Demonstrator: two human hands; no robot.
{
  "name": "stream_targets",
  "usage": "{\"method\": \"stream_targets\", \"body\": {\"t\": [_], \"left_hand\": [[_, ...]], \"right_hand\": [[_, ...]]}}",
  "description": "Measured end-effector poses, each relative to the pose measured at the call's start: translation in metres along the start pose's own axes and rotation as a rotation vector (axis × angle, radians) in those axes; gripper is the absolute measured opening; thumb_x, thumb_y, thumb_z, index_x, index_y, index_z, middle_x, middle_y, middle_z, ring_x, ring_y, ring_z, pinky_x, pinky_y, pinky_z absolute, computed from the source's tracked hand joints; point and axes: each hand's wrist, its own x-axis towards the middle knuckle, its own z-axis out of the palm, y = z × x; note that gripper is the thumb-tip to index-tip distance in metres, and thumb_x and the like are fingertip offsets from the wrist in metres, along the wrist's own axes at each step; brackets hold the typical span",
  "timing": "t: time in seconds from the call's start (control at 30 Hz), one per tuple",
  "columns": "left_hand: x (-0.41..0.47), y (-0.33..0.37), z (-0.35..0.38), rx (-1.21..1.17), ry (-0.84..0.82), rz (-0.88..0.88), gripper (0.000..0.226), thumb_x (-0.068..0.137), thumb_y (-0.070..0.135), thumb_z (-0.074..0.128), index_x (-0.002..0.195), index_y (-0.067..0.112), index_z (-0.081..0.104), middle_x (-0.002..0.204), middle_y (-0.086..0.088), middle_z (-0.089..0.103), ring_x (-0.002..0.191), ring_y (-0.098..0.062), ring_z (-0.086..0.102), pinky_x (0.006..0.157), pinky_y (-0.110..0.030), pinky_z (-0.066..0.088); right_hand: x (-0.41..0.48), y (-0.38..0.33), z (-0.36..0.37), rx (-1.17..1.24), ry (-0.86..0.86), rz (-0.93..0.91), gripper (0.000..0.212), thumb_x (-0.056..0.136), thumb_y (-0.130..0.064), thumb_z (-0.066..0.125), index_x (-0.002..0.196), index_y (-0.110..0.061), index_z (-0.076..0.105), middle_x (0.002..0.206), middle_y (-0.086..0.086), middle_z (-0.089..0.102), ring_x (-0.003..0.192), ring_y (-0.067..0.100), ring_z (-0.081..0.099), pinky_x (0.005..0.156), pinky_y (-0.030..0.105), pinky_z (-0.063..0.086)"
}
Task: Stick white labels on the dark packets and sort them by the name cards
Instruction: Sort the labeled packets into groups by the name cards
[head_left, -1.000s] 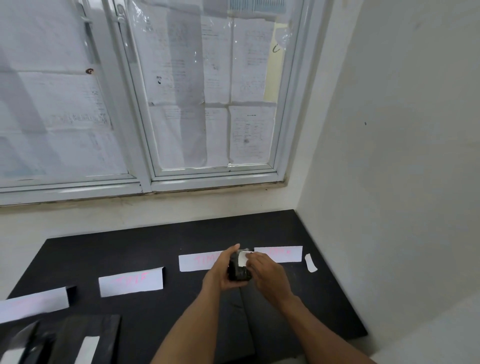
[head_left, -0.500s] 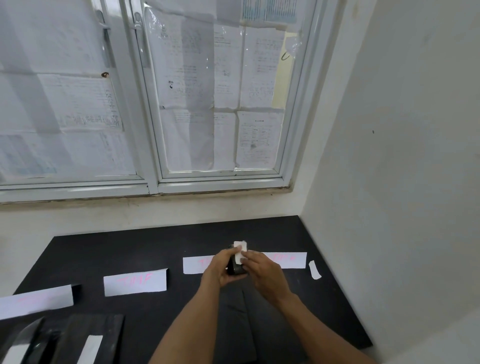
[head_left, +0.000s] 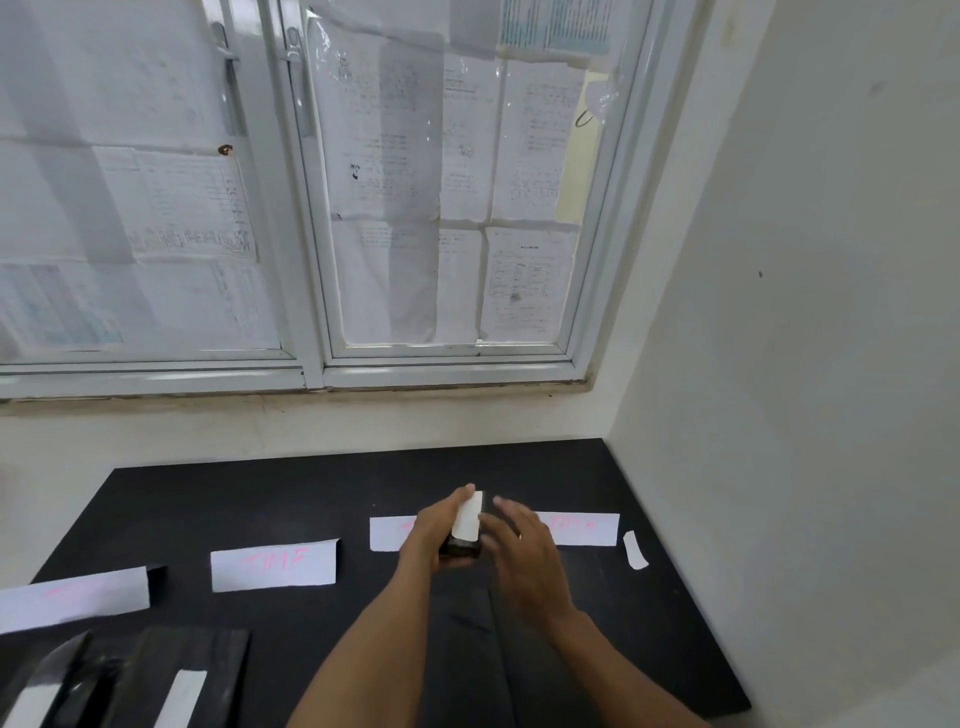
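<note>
Standing at a black table (head_left: 270, 493) in a corner, below a papered window.

- Gripping a dark packet (head_left: 460, 550) in the left hand (head_left: 432, 526), fingers curled round its side, thumb up along the top. Held on end above the table, probably to face it toward the eye and give firm backing for pressing.
- White label (head_left: 468, 514) lying lengthwise on the packet's face, with only the packet's lower end showing below it. Fully stuck or merely laid on: cannot tell.
- Right hand (head_left: 525, 553) just beside the label, fingers loose and slightly spread, pinching nothing. Blurred, so contact with the label uncertain. Placed, by the look, for smoothing the label flat.
- Row of name cards (head_left: 272, 564) across the table, pink lettering unreadable. Spaced apart, presumably leaving a bay for each pile.
- Small white scrap (head_left: 635, 550) past the right-hand card. Peeled backing or spare label: cannot tell.
- More packets, stacked (head_left: 130, 670) at the near left corner, likely stock kept within reach.

Judged: labelling nearly done for this packet, sorting not yet.
</note>
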Motion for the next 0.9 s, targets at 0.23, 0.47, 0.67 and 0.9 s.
{"method": "stream_targets", "body": {"t": [0.23, 0.47, 0.67, 0.9], "left_hand": [[-0.007, -0.001, -0.012, -0.025, -0.260, 0.019, 0.039, 0.080, 0.019, 0.075, 0.117, 0.013, 0.061, 0.107, -0.014, 0.067, 0.096, -0.028, 0.067, 0.082, -0.044, 0.059], [-0.010, -0.003, -0.029, -0.052, -0.323, -0.057, 0.049, 0.078, -0.012, 0.057, 0.122, 0.009, 0.055, 0.115, -0.021, 0.057, 0.102, -0.037, 0.062, 0.080, -0.048, 0.059], [-0.007, -0.006, -0.036, -0.046, -0.169, -0.098, 0.059, 0.072, 0.050, 0.075, 0.116, 0.013, 0.058, 0.117, -0.019, 0.062, 0.104, -0.035, 0.064, 0.077, -0.048, 0.059], [-0.008, -0.012, -0.065, 0.002, -0.074, -0.050, 0.049, 0.081, 0.045, 0.057, 0.117, 0.013, 0.059, 0.108, -0.018, 0.066, 0.095, -0.030, 0.065, 0.074, -0.043, 0.059]], "right_hand": [[0.020, 0.014, -0.006, 0.238, -0.283, 0.193, 0.056, 0.092, -0.047, 0.054, 0.144, -0.034, 0.037, 0.153, -0.006, 0.034, 0.141, 0.011, 0.031, 0.115, 0.031, 0.032], [0.026, 0.018, -0.009, 0.269, -0.364, 0.172, 0.076, 0.079, -0.056, 0.065, 0.145, -0.033, 0.036, 0.146, -0.012, 0.045, 0.130, 0.005, 0.044, 0.109, 0.022, 0.036], [0.029, 0.003, -0.001, 0.211, -0.400, 0.099, 0.076, 0.078, -0.058, 0.064, 0.144, -0.032, 0.036, 0.146, -0.008, 0.044, 0.135, 0.009, 0.040, 0.111, 0.029, 0.037], [0.036, -0.026, 0.021, 0.194, -0.492, 0.044, 0.075, 0.081, -0.057, 0.060, 0.146, -0.039, 0.029, 0.153, -0.007, 0.033, 0.141, 0.012, 0.031, 0.114, 0.033, 0.031]]}}
